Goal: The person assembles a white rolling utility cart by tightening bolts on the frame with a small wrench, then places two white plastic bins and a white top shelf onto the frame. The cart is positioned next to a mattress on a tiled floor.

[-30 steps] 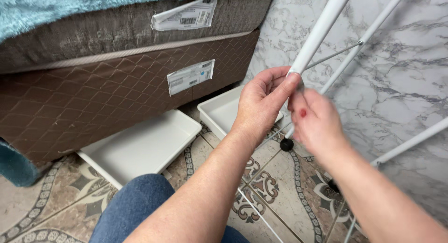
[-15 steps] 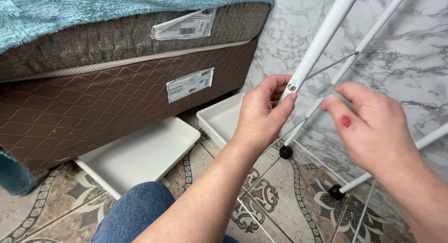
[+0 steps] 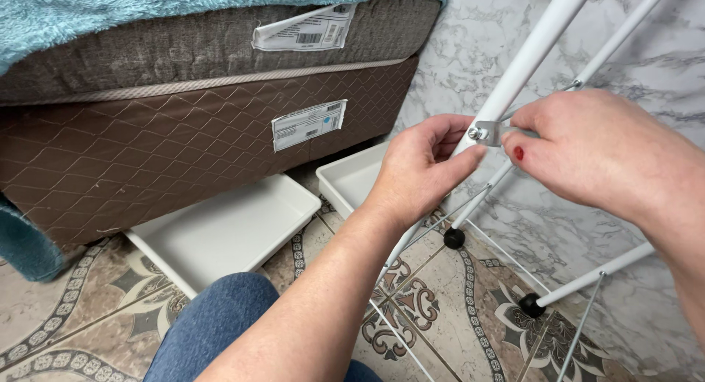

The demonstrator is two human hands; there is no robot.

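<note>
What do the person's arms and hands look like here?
Both forearms are bare, with no sleeves, gloves, watch or rings in view. The left hand has short, unpainted nails. The right hand has a small red mark on one finger.

One camera sits on the person's head. It looks down and forward, very close, at the patterned tile floor [image 3: 440,294] and grey marble wall [image 3: 631,66].

Marble wall [image 3: 631,96], patterned floor [image 3: 440,294] (tiled)
</note>
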